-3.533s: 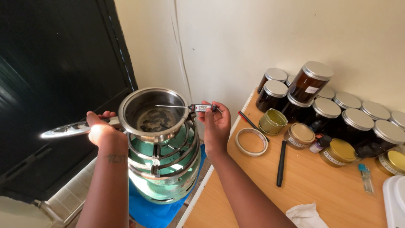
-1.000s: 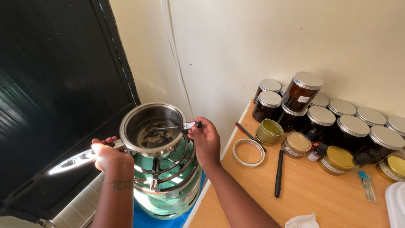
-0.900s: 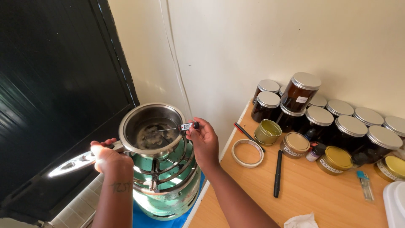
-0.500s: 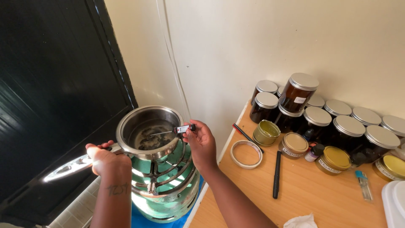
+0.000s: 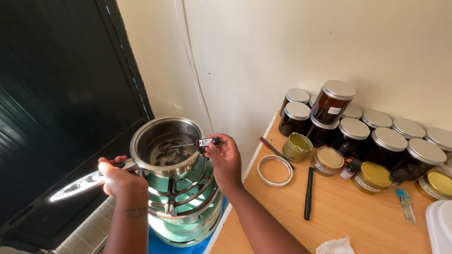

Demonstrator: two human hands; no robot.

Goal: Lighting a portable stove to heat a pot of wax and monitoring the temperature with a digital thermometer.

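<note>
At far left, my left hand (image 5: pixel 120 176) is clenched round the long steel handle (image 5: pixel 77 185) of a saucepan (image 5: pixel 165 146), which sits on the wire pan support of a green gas cylinder burner (image 5: pixel 186 200). Dark patches lie in a shallow shiny layer on the pan bottom; what it is I cannot tell. Right of the pan, my right hand (image 5: pixel 225 157) pinches the head of a probe thermometer (image 5: pixel 205 141), its thin stem reaching left over the rim and down toward the contents. I judge a good reading calls for a steady pan, the tip held in the liquid clear of the metal, and the display turned toward me. Farther right, on the wooden table (image 5: pixel 358 216): a tape roll (image 5: pixel 275 171), a black pen (image 5: pixel 308 194), an open gold tin (image 5: pixel 296 147) whose contents I cannot make out, lidded gold tins (image 5: pixel 374 177), and, at the far edge, dark amber jars (image 5: pixel 335 102) with silver lids, all closed.
</note>
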